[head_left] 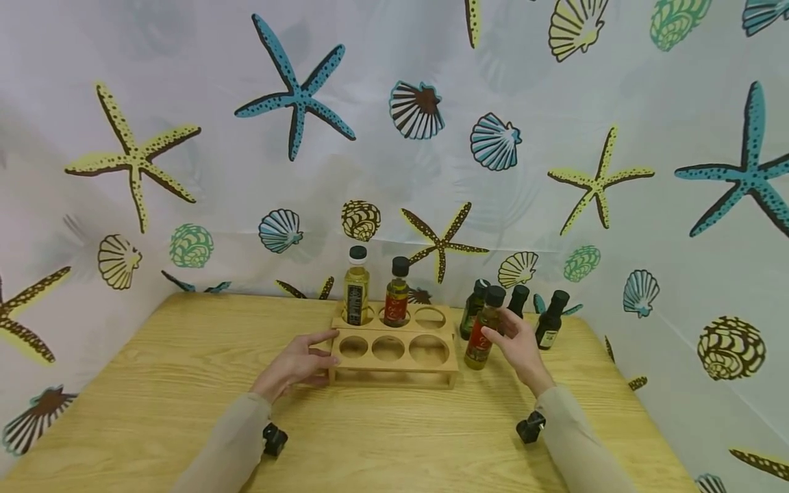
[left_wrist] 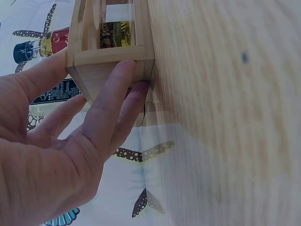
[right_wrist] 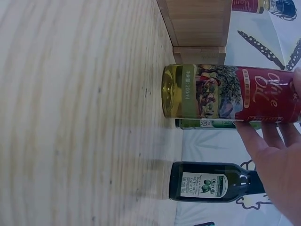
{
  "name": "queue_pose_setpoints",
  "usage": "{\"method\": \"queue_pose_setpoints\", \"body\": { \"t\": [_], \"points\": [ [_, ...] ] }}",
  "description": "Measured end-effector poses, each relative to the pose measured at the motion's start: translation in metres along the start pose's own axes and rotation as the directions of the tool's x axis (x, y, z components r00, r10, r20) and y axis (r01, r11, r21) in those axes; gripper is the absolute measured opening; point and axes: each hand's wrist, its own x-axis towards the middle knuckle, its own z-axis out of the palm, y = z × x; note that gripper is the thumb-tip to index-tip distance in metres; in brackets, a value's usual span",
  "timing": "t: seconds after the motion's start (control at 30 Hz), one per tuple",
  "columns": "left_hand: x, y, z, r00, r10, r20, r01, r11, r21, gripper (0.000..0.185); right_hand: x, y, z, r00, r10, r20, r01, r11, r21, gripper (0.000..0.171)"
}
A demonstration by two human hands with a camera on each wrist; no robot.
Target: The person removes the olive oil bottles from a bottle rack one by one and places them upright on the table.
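Note:
My right hand [head_left: 518, 344] grips a red-labelled olive oil bottle [head_left: 481, 337] with a black cap, just right of the wooden rack [head_left: 403, 365]. In the right wrist view the bottle's label [right_wrist: 240, 94] shows; whether its base touches the table I cannot tell. My left hand [head_left: 299, 364] touches the rack's left end, its fingers [left_wrist: 106, 106] fairly straight against the side panel. The rack has two tiers of round holes. In its back row stand a tall yellow oil bottle [head_left: 356, 291] and another red-labelled bottle [head_left: 396, 298]; the back right hole and the front holes hold nothing.
Behind the held bottle stands a dark green bottle [head_left: 473, 309]. Two more dark bottles stand farther right, one partly behind my right hand [head_left: 519, 298], the other beside it [head_left: 551, 322]. A patterned cloth [head_left: 370, 171] hangs behind the wooden table [head_left: 394, 438].

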Motion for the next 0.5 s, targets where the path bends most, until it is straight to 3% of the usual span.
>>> {"method": "queue_pose_setpoints", "body": {
  "t": [0.13,0.27,0.5],
  "points": [
    [0.000,0.000,0.000,1.000,-0.004,-0.001,0.004,1.000,0.008,0.066,-0.002,-0.002,0.000,1.000,0.009,0.013,-0.009,1.000,0.008,0.062],
    [-0.001,-0.001,0.000,1.000,-0.002,0.004,0.002,1.000,0.005,0.067,-0.013,-0.020,0.001,0.999,0.017,0.042,-0.017,1.000,0.000,0.062],
    [0.001,-0.002,-0.001,1.000,0.001,0.011,-0.001,1.000,-0.005,0.067,-0.002,0.003,-0.002,0.999,-0.003,0.039,0.003,1.000,0.000,0.065]
  ]
}}
